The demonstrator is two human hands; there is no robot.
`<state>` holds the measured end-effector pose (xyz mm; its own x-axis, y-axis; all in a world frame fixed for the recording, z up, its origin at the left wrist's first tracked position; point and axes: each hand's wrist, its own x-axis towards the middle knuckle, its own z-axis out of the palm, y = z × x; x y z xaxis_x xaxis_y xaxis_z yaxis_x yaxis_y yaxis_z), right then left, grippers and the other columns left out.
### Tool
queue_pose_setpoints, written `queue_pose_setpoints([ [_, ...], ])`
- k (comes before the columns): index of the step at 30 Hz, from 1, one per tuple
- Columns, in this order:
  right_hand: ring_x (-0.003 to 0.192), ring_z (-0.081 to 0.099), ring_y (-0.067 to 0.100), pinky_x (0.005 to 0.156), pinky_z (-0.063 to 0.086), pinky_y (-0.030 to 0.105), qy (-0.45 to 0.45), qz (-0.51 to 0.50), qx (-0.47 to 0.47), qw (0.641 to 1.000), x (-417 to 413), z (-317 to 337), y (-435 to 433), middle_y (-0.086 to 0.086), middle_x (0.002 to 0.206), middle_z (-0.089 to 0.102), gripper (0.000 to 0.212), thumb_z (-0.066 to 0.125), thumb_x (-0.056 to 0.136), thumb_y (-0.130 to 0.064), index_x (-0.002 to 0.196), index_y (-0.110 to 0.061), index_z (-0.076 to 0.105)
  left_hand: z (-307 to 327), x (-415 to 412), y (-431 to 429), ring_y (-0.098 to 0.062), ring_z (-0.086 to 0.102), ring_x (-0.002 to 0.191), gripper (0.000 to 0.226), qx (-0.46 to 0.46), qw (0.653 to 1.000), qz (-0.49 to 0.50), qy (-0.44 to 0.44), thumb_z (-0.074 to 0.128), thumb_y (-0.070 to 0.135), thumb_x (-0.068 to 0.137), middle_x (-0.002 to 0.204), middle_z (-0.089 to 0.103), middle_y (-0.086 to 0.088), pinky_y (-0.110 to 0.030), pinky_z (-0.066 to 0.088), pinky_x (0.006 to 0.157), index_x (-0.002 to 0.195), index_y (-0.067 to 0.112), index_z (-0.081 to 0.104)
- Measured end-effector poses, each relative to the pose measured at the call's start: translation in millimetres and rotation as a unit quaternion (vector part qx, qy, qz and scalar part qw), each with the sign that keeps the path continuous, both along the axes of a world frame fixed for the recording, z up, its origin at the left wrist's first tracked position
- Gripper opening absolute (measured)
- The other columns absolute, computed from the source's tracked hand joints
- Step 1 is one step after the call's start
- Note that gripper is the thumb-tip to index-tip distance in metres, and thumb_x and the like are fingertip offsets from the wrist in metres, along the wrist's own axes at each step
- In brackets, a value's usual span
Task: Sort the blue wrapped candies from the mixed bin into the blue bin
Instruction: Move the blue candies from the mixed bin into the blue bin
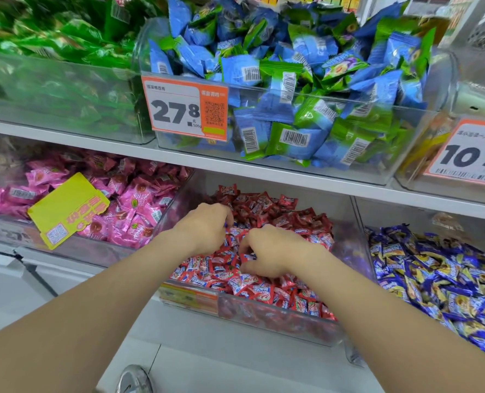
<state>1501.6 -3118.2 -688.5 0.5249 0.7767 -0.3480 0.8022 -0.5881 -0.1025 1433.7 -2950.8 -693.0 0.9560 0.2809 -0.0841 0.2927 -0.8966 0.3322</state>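
Over the mixed bin (264, 319), both hands reach into its heap of red candies (278, 214). The left hand (207, 231) is toward the bin's left rear and the right hand (272, 251) is near its middle. The fingers of both curl down among the wrappers. Whether either hand grips a candy cannot be told, since the fingertips are buried. The red wrappers carry blue-and-white print, so no separate blue piece can be picked out in this bin.

Just right of the mixed bin stands the blue bin (360, 219), their clear side walls next to each other. It is heaped with blue wrapped candies (434, 279).

Left of the mixed bin, a clear bin (108, 253) holds pink candies (139, 199), with a yellow tag (68, 208) lying tilted on top.

Above the mixed bin, a white shelf board (264, 171) overhangs its rear half, leaving open room over its front half. On that board sits a bin of blue-and-green packets (306, 80) with a price tag (184, 109) on its front. Green packets (51, 38) fill the bin to its left, and a second price tag (468, 151) is to its right.
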Motion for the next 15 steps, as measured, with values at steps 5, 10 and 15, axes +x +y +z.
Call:
queue_pose_setpoints([
  [5, 0.068, 0.062, 0.019, 0.068, 0.061, 0.038, 0.063, -0.008, -0.036, 0.997, 7.2, 13.8, -26.1, 0.009, 0.083, 0.076, 0.018, 0.065, 0.09, -0.024, 0.089, -0.011, 0.078, -3.5, -1.4, -1.8, -0.024, 0.066, 0.084, 0.014, 0.022, 0.996, -0.057, 0.056, 0.057, 0.027, 0.103, 0.108, 0.067, 0.0, -0.035, 0.05, 0.072, 0.1, 0.032, 0.071],
  [10, 0.056, 0.051, 0.018, 0.055, 0.041, 0.027, 0.012, -0.064, -0.045, 0.997, 6.3, 33.9, -35.4, -0.001, 0.06, 0.055, 0.059, 0.061, 0.099, -0.059, 0.067, -0.009, 0.064, -6.4, -1.1, -4.4, -0.023, 0.058, 0.122, 0.025, 0.071, 0.983, -0.133, 0.102, 0.067, 0.041, 0.1, 0.133, 0.063, 0.003, -0.046, 0.054, 0.095, 0.124, 0.039, 0.07],
  [15, 0.097, 0.07, 0.026, 0.081, 0.058, 0.039, -0.074, -0.04, 0.066, 0.994, -3.4, 19.1, -22.1, -0.002, 0.104, 0.074, 0.018, 0.063, 0.096, -0.038, 0.105, -0.033, 0.078, -10.7, 1.8, -10.4, -0.027, 0.062, 0.107, 0.024, 0.143, 0.972, -0.134, 0.126, 0.075, 0.035, 0.093, 0.124, 0.061, -0.002, -0.042, 0.056, 0.086, 0.116, 0.035, 0.067],
])
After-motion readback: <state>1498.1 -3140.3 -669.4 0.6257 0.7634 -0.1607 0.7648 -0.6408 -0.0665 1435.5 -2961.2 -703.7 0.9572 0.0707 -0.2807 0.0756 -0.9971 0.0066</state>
